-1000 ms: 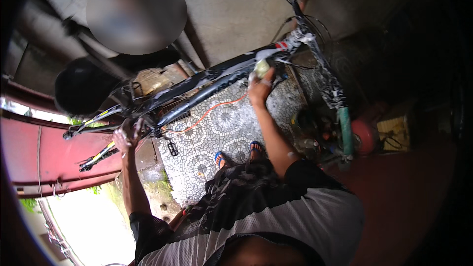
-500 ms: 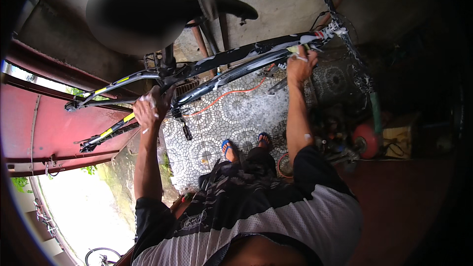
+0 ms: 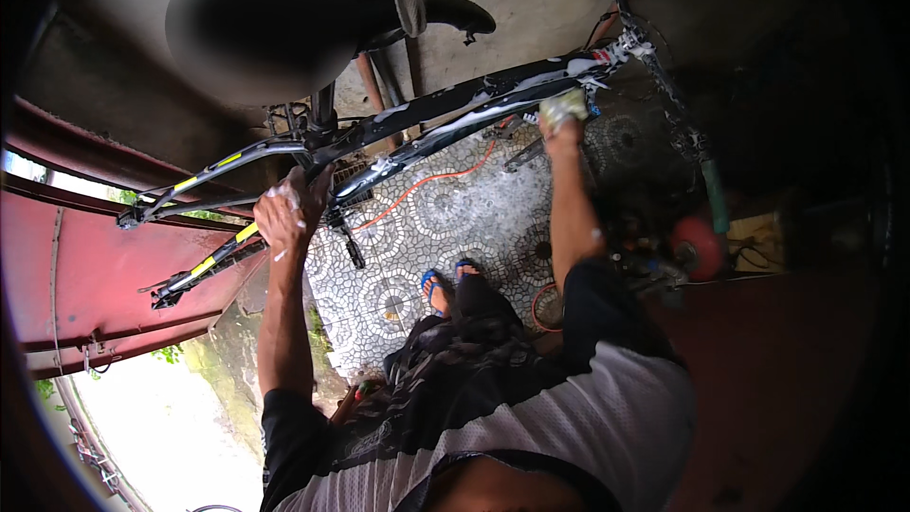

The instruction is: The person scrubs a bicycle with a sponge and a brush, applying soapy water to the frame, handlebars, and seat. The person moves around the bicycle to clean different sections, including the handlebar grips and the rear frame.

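A black bicycle frame (image 3: 431, 104) without wheels hangs in front of me, streaked with white suds. My left hand (image 3: 282, 213) is closed around its rear part, near the cranks, with foam on the back of the hand. In my right hand (image 3: 563, 133) is a pale yellow sponge (image 3: 565, 110), held at the lower tube close to the front end. Suds also cover the handlebar (image 3: 664, 83), which has green grips (image 3: 715, 197). The saddle (image 3: 460, 14) is beyond the frame, its rear part hidden by a blurred patch.
Wet foam spreads over the patterned tile floor (image 3: 455, 199), where an orange hose (image 3: 417, 187) curves. A red metal gate (image 3: 114, 265) stands at the left. On the dark right side are a round red object (image 3: 697, 248) and a wooden box (image 3: 756, 242).
My right hand has drawn the sponge slightly left and nearer to me, so more of it shows. The frame's front end appears shifted left. My left hand keeps its hold.
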`<state>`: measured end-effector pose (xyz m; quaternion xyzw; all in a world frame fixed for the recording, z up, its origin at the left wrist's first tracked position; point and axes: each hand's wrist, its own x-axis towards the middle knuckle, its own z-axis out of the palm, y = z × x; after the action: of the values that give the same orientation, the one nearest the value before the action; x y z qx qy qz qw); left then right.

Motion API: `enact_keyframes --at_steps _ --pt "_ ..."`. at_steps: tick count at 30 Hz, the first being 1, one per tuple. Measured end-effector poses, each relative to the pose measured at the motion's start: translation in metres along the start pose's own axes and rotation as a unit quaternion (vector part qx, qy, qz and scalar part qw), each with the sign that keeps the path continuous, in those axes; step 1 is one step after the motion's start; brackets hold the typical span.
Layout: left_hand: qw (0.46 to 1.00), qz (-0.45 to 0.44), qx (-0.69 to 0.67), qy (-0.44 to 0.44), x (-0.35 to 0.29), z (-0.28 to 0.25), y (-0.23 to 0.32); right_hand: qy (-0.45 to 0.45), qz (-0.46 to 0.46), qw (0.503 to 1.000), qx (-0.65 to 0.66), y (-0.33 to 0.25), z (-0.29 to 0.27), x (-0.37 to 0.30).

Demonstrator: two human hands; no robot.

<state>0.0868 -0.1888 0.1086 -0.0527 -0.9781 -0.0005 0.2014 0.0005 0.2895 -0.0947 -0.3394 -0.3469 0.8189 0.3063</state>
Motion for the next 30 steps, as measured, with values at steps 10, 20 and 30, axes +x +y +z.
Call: enact_keyframes --at_steps 10,20,30 --pt "0.998 -0.019 -0.061 -0.013 -0.006 0.011 -0.003 -0.131 0.038 0.973 0.185 -0.015 -0.016 0.086" --pt "0.985 -0.106 -0.083 -0.111 -0.004 0.001 0.005 -0.032 -0.139 0.990 -0.020 0.006 0.048 -0.044" --pt "0.985 -0.080 -0.101 -0.114 -0.003 -0.002 0.001 -0.404 -0.018 0.720 -0.563 0.157 0.063 -0.245"
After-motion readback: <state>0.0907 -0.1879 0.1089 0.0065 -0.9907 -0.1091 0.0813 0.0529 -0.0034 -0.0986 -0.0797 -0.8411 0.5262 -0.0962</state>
